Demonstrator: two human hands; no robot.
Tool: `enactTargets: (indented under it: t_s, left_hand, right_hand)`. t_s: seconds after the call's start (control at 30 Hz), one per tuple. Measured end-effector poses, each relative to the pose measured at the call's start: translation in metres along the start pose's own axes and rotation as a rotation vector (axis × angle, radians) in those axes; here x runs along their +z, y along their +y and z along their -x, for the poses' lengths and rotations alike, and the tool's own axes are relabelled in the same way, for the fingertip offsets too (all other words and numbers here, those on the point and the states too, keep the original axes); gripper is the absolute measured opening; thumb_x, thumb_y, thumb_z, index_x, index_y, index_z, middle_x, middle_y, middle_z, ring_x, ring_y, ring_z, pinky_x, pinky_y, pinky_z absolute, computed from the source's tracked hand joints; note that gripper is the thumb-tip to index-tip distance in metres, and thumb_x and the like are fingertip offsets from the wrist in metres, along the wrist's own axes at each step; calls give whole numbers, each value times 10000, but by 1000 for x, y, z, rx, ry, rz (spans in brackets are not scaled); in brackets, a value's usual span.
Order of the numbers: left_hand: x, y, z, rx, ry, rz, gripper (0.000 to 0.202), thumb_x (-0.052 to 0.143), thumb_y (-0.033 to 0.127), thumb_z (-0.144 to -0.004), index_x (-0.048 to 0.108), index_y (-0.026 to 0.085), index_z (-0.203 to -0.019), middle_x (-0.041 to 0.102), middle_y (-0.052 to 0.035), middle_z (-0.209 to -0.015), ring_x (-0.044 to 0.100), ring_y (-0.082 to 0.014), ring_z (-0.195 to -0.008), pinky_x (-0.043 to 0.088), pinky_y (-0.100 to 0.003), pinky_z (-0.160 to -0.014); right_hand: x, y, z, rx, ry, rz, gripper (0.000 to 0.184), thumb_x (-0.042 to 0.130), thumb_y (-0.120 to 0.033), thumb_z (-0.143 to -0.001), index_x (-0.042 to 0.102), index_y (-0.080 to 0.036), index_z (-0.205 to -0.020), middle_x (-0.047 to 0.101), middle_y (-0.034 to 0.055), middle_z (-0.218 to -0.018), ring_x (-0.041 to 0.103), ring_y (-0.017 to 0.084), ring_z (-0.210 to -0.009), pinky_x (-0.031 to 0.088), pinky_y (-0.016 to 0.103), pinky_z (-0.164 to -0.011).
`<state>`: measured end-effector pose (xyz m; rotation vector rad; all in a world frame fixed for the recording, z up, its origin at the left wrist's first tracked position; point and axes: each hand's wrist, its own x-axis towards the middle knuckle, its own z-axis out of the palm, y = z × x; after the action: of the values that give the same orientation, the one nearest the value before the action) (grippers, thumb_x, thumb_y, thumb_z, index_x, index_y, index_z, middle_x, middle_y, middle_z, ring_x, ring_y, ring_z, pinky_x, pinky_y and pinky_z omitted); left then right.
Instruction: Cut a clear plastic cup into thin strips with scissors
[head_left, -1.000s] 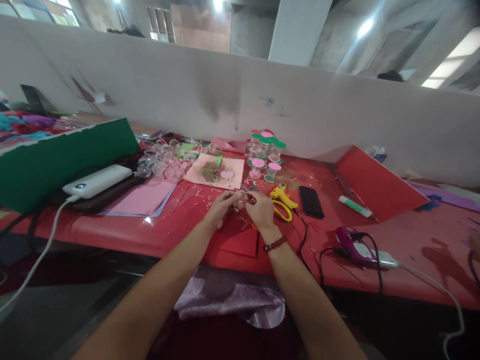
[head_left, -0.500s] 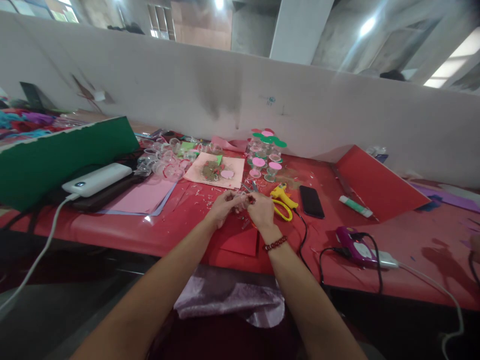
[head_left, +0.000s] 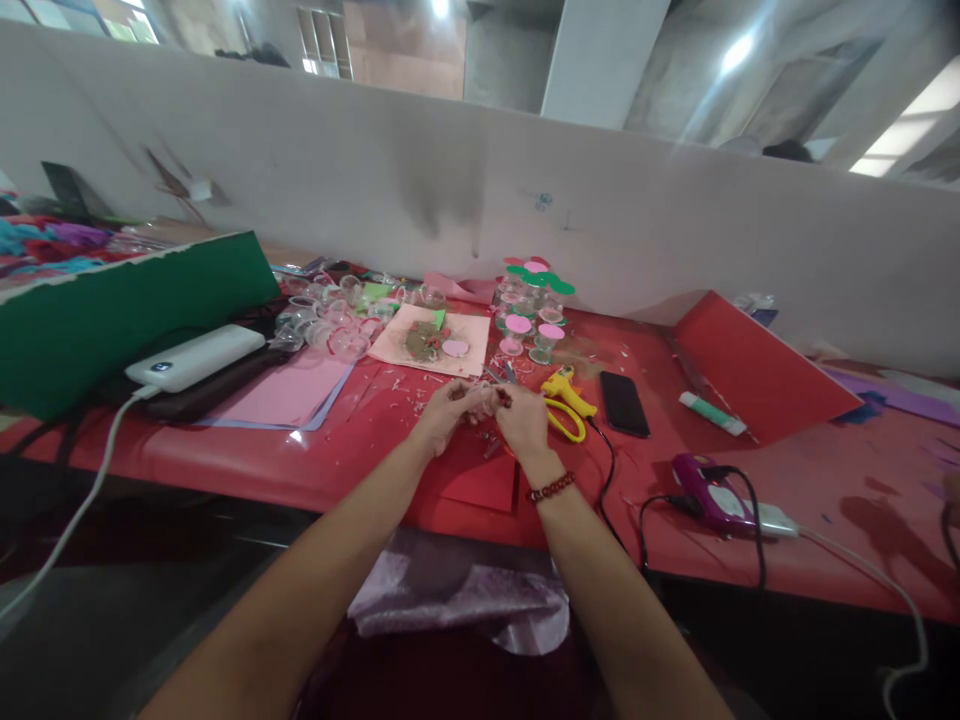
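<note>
My left hand (head_left: 444,412) is closed around a small clear plastic cup (head_left: 484,402), mostly hidden by the fingers. On the other side, my right hand (head_left: 523,418) has its fingers pinched at the cup's edge; what detail they grip is too small to tell. Scissors with a yellow handle (head_left: 568,422) lie right beside the right hand, and a yellow glue gun (head_left: 568,388) rests just behind them. Below my hands is a red card sheet (head_left: 480,480). Behind them stand several clear cups with pink and green paper discs (head_left: 546,340).
A pile of clear plastic cups (head_left: 330,325) and pink sheets (head_left: 277,390) lie left, near a white power bank (head_left: 196,357). A stained peach sheet (head_left: 386,350) sits behind my hands. To the right are a phone (head_left: 623,404), a glue tube (head_left: 711,412) and a purple power socket (head_left: 709,490).
Both hands stay in the same place at the cup, with only slight finger movement. Nothing else has visibly moved.
</note>
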<state>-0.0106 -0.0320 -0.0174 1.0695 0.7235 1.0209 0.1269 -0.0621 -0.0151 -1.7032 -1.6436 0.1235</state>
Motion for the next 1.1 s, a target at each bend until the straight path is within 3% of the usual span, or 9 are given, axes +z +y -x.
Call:
enactTargets:
  t_s: [0.53, 0.9, 1.1]
  left_hand:
    - [3, 2, 3, -6, -18, -8, 372, 796, 401, -616, 541, 157, -734, 632, -3, -608, 555, -108, -518, 394, -237, -510]
    - [2, 2, 2, -48, 18, 43, 361, 816, 345, -589, 602, 143, -799, 650, -6, -678, 585, -102, -581, 400, -217, -547]
    - [-1, 2, 1, -64, 7, 117, 331, 807, 296, -613, 648, 135, -855, 646, -8, -712, 592, -94, -611, 425, -212, -578]
  right_hand:
    - [1, -1, 0, 22, 26, 45, 144, 551, -234, -824, 695, -237, -829, 722, 12, -803, 639, 160, -720, 419, 237, -639]
    - [4, 4, -2, 55, 48, -117, 131, 546, -216, -798, 676, -225, -809, 713, -11, -778, 612, 133, -665, 435, 220, -640]
    - [2, 2, -2, 71, 65, -149, 175, 515, -282, -838, 679, -220, -834, 716, 6, -793, 629, 142, -685, 461, 237, -671]
